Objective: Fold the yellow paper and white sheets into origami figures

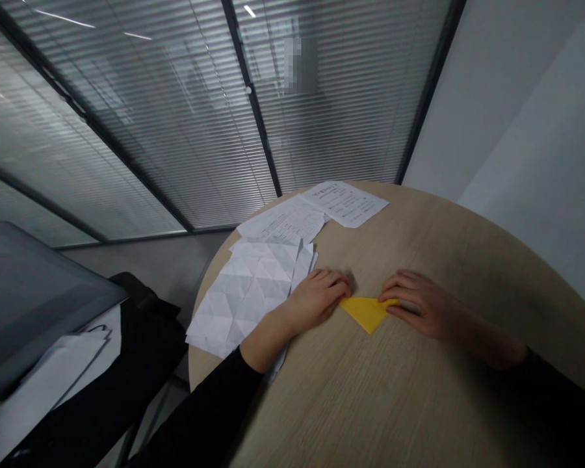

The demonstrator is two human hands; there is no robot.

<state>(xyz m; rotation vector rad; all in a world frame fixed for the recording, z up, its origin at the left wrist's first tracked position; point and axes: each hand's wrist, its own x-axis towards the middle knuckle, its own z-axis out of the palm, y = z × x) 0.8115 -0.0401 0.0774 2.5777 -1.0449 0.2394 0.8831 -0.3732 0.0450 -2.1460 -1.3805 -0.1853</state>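
Note:
A yellow sheet of paper point(366, 313), folded into a triangle, lies on the wooden table point(351, 403) with its point toward me. My left hand point(320, 296) has its curled fingers on the triangle's left corner, and its forearm crosses the stack of creased white paper. At the opposite corner, my right hand point(416, 304) pinches the yellow paper between thumb and fingers. Both corners are partly hidden under the fingers.
Creased white sheets point(251, 286) are stacked left of my left hand. Printed pages point(344, 203) lie beyond them near the far rim. A grey chair point(43, 305) with papers point(73, 364) on it stands at the left. Glass with blinds point(331, 130) rises behind the table.

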